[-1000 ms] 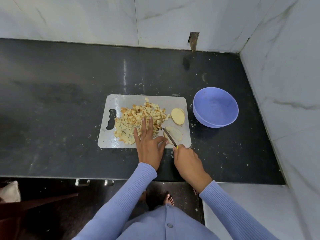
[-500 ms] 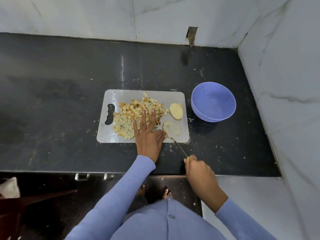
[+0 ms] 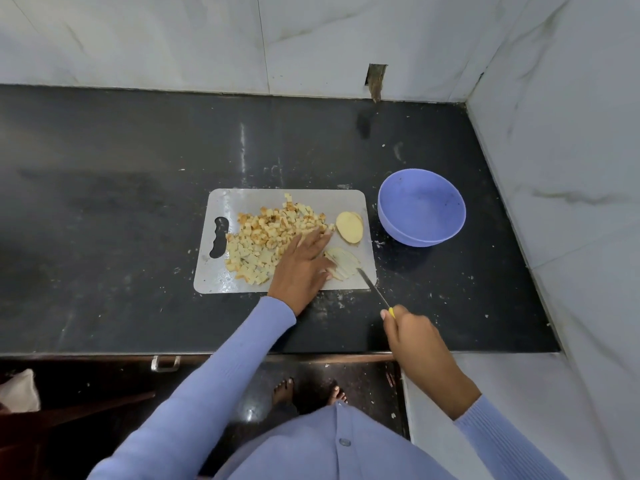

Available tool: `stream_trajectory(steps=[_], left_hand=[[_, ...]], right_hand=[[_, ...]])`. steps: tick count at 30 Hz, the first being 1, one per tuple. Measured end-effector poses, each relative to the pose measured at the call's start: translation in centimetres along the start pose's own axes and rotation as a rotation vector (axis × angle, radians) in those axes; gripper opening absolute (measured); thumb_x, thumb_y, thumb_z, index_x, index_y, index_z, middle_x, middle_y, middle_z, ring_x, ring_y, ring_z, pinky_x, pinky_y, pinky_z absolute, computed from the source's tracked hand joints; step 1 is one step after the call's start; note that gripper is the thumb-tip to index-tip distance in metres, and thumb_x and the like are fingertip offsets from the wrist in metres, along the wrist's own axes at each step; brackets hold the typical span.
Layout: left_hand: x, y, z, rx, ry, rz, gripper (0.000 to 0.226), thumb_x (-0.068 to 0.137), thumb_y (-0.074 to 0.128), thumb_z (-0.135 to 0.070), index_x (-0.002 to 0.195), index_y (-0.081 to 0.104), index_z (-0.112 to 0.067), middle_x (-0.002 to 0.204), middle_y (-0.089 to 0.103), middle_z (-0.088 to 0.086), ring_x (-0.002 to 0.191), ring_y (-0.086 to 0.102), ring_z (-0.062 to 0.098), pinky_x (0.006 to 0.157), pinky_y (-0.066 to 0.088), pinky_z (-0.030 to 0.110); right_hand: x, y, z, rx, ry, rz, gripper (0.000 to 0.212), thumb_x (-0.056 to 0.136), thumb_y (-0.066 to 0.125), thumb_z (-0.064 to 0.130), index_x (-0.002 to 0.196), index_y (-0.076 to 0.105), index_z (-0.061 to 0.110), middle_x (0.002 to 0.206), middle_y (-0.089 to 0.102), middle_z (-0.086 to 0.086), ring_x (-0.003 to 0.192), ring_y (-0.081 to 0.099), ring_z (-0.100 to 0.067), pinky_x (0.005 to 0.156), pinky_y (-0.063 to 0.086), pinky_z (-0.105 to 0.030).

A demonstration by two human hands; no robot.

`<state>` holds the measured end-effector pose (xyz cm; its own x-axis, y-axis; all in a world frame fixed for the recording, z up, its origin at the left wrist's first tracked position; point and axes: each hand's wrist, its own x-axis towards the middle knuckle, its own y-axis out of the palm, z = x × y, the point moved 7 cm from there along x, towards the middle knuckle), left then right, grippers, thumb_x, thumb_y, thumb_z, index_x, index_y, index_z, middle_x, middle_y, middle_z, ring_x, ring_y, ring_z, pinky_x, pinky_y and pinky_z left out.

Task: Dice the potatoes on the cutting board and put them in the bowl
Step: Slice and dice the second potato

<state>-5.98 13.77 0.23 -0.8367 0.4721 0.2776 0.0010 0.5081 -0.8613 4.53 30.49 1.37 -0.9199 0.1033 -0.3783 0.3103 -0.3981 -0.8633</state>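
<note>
A grey cutting board lies on the black counter. A heap of diced potato covers its left and middle. A potato half lies cut face up at the board's right edge. Sliced potato strips lie near the front right corner. My left hand lies flat on the board with straight fingers, between the dice and the strips. My right hand grips a yellow-handled knife, whose tip touches the board beside the strips. The purple bowl stands right of the board, with nothing in it.
White marble walls close the counter at the back and right. The counter's front edge runs just below my hands. Potato crumbs speckle the counter around the board. My bare feet show on the dark floor below.
My right hand has drawn the knife back toward the counter's front right, off the slices. My left hand has turned its fingers rightward, toward the potato half.
</note>
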Motion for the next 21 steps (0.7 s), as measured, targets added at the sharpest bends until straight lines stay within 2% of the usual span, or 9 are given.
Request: stream_trajectory(steps=[2,4,5,7,10,13,17,21], left_hand=[[1.2,0.7,-0.1,-0.024,0.119,0.157,0.045,0.073,0.074,0.004,0.114,0.067,-0.011,0.134,0.054,0.012,0.126,0.047,0.037,0.106,0.034,0.055],[2.0,1.5,-0.5,-0.003,0.218,0.349,0.049,0.086,0.061,0.000,0.132,0.054,-0.015,0.141,0.047,0.007,0.133,0.040,0.029,0.114,0.025,0.040],[2.3,1.9,-0.8,0.025,0.262,0.446,0.046,0.092,0.053,-0.004,0.136,0.050,-0.018,0.145,0.042,0.003,0.137,0.034,0.023,0.116,0.018,0.034],[2.8,2.1,-1.2,0.034,0.309,0.523,0.039,0.097,0.047,-0.009,0.133,0.053,-0.021,0.146,0.040,-0.002,0.139,0.031,0.016,0.116,0.017,0.030],[3.2,1.8,-0.6,-0.045,0.249,0.461,0.031,0.096,0.051,-0.013,0.125,0.062,-0.019,0.140,0.046,-0.003,0.135,0.037,0.014,0.111,0.019,0.024],[3.2,2.1,-0.1,-0.107,0.156,0.370,0.027,0.093,0.057,-0.022,0.119,0.065,-0.022,0.134,0.052,-0.005,0.129,0.046,0.021,0.110,0.033,0.037],[3.0,2.3,-0.5,-0.096,0.135,0.261,0.026,0.087,0.063,-0.028,0.108,0.072,-0.017,0.129,0.058,0.000,0.121,0.054,0.025,0.101,0.043,0.044],[3.6,1.6,-0.3,-0.212,0.048,0.243,0.025,0.083,0.070,-0.024,0.106,0.073,-0.013,0.124,0.062,0.003,0.116,0.058,0.018,0.104,0.041,0.033]], right_hand=[[0.6,-0.7,-0.6,0.026,0.027,-0.020,0.031,0.103,0.028,0.036,0.091,0.047,0.015,0.069,0.052,0.000,0.070,0.058,-0.019,0.064,0.048,-0.032],[1.2,-1.0,-1.1,0.042,0.053,-0.030,0.032,0.103,0.028,0.037,0.090,0.047,0.015,0.072,0.054,-0.002,0.070,0.057,-0.018,0.062,0.044,-0.030],[1.5,-1.1,-1.2,0.054,0.062,-0.031,0.032,0.103,0.029,0.037,0.090,0.048,0.015,0.072,0.054,-0.001,0.069,0.056,-0.016,0.061,0.042,-0.028],[1.8,-1.3,-1.1,0.080,0.059,-0.045,0.032,0.103,0.030,0.036,0.088,0.049,0.015,0.070,0.053,0.001,0.067,0.056,-0.014,0.060,0.043,-0.026],[2.2,-1.3,-1.0,0.123,0.063,-0.052,0.033,0.102,0.031,0.037,0.087,0.051,0.015,0.070,0.055,0.001,0.069,0.058,-0.014,0.064,0.049,-0.030],[2.6,-1.0,-1.1,0.140,0.080,-0.045,0.034,0.102,0.031,0.038,0.087,0.051,0.016,0.072,0.056,0.000,0.072,0.060,-0.016,0.069,0.052,-0.034],[2.9,-0.8,-0.9,0.149,0.080,-0.036,0.032,0.102,0.031,0.037,0.088,0.050,0.017,0.073,0.055,0.001,0.072,0.058,-0.013,0.065,0.047,-0.028],[3.2,-0.9,-0.5,0.155,0.072,-0.025,0.031,0.103,0.031,0.037,0.088,0.050,0.017,0.073,0.055,0.001,0.073,0.059,-0.014,0.068,0.049,-0.030]])
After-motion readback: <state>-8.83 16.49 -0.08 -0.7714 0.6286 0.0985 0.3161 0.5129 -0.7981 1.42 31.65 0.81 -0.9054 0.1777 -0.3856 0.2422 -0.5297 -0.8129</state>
